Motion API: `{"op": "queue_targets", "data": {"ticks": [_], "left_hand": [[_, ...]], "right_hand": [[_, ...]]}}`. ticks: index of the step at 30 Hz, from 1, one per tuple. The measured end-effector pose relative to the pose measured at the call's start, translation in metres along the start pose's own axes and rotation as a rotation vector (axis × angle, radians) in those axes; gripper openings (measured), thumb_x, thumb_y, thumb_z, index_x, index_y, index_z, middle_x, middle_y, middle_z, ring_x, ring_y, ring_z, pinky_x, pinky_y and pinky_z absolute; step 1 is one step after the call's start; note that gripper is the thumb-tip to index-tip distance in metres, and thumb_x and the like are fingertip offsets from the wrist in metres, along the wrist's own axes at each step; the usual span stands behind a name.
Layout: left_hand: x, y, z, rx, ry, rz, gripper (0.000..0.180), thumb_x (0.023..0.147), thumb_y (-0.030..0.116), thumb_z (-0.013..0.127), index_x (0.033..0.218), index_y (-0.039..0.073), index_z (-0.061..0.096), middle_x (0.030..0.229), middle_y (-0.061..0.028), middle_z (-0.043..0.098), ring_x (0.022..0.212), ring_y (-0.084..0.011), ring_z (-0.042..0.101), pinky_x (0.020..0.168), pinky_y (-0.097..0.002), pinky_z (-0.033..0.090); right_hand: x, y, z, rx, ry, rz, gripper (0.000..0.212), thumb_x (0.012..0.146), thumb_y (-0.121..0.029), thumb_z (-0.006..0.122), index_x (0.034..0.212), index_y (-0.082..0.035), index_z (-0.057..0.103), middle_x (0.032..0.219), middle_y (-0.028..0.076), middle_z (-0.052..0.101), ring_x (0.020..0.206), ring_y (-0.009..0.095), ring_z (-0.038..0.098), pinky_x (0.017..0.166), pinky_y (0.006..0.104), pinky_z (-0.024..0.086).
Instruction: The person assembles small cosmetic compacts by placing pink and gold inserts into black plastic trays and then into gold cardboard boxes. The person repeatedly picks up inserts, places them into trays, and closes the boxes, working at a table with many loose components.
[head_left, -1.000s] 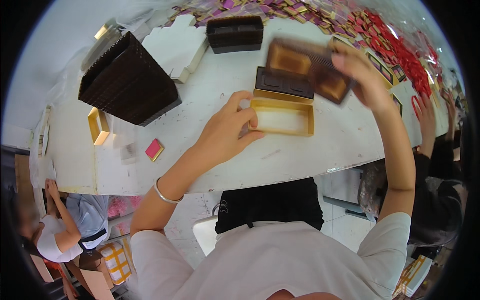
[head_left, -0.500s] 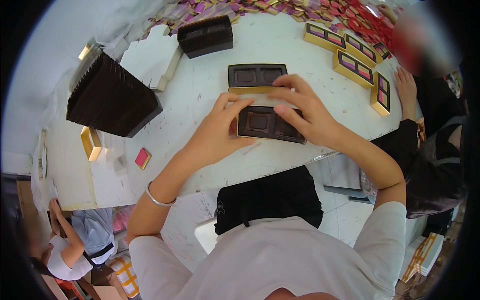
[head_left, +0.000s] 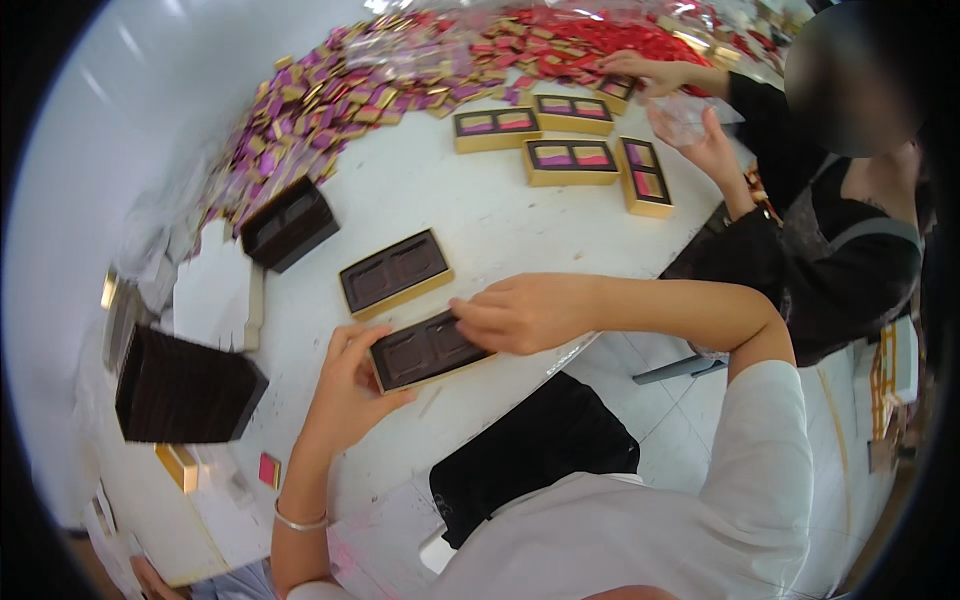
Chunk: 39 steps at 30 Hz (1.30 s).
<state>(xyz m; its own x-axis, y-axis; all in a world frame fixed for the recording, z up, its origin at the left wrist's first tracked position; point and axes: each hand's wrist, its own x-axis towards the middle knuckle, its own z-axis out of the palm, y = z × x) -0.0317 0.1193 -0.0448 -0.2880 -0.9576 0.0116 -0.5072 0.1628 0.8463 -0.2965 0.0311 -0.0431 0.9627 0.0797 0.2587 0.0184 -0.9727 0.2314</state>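
Note:
A shallow gold box with a black two-compartment tray insert (head_left: 408, 358) lies at the table's near edge. My left hand (head_left: 345, 385) grips its left end, thumb along the near side and fingers at the far side. Bent over the right part of the insert is my right hand (head_left: 520, 312), its fingers drawn together; whatever they may pinch is hidden. Just beyond sits a second gold box with a black insert (head_left: 395, 272), both compartments bare. Neither hand touches it.
Stacked black inserts (head_left: 185, 390) and a smaller stack (head_left: 290, 225) stand left, by white card pieces (head_left: 215, 300). Filled gold boxes (head_left: 570, 165) stand farther off, before a heap of small wrapped pieces (head_left: 330, 110). A co-worker's hand (head_left: 715, 150) at right holds clear plastic.
The view has swung right, showing more of the heap and the co-worker. My right hand's spread fingers have drawn together over the insert. My left hand stays at the box's left end.

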Motion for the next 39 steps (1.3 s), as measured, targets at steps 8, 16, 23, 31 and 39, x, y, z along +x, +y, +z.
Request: {"op": "queue_targets", "data": {"ticks": [8, 16, 23, 31, 39], "left_hand": [[-0.005, -0.003, 0.011, 0.12, 0.083, 0.024, 0.072, 0.059, 0.005, 0.082, 0.122, 0.003, 0.048, 0.109, -0.0068, 0.041, 0.074, -0.0117, 0.052, 0.059, -0.0218, 0.047], [0.016, 0.03, -0.01, 0.44, 0.205, 0.306, 0.089, 0.061, 0.037, 0.082, 0.132, 0.004, 0.041, 0.128, -0.0196, 0.038, 0.106, -0.0355, 0.048, 0.087, -0.04, 0.043], [0.062, 0.007, 0.003, 0.804, 0.042, 0.215, 0.076, 0.081, 0.056, 0.056, 0.135, 0.006, 0.04, 0.146, -0.0197, 0.024, 0.135, -0.0387, 0.021, 0.106, -0.0585, 0.012], [0.063, 0.003, 0.017, 0.748, 0.115, 0.176, 0.07, 0.086, 0.055, 0.048, 0.137, 0.007, 0.038, 0.145, -0.0203, 0.026, 0.134, -0.0382, 0.023, 0.107, -0.0593, 0.007], [0.068, 0.003, -0.018, 0.489, 0.345, 0.151, 0.056, 0.088, 0.04, 0.055, 0.13, 0.006, 0.043, 0.13, -0.016, 0.045, 0.124, -0.0311, 0.039, 0.106, -0.05, 0.019]], "right_hand": [[-0.01, -0.037, 0.009, 0.227, 0.011, 0.261, 0.073, 0.087, -0.053, 0.042, 0.125, 0.009, 0.043, 0.139, 0.024, 0.034, 0.135, 0.03, 0.026, 0.111, 0.0498, 0.013], [-0.014, 0.016, 0.004, 0.326, 0.403, 0.449, 0.041, 0.089, -0.023, 0.054, 0.123, -0.001, 0.05, 0.133, 0.019, 0.043, 0.123, 0.034, 0.042, 0.101, 0.0474, 0.034], [0.012, 0.149, 0.028, 0.313, 0.409, 0.949, 0.023, 0.083, -0.005, 0.058, 0.106, 0.001, 0.06, 0.111, 0.017, 0.059, 0.108, 0.033, 0.054, 0.094, 0.0369, 0.042], [0.031, 0.269, 0.083, 0.004, -0.159, 1.119, 0.024, 0.078, -0.016, 0.06, 0.094, 0.001, 0.063, 0.098, 0.02, 0.063, 0.095, 0.035, 0.061, 0.079, 0.042, 0.049], [0.062, 0.257, 0.073, 0.132, 0.092, 1.171, 0.02, 0.08, -0.007, 0.057, 0.097, 0.0, 0.064, 0.088, 0.016, 0.065, 0.08, 0.025, 0.066, 0.07, 0.0345, 0.053]]}}
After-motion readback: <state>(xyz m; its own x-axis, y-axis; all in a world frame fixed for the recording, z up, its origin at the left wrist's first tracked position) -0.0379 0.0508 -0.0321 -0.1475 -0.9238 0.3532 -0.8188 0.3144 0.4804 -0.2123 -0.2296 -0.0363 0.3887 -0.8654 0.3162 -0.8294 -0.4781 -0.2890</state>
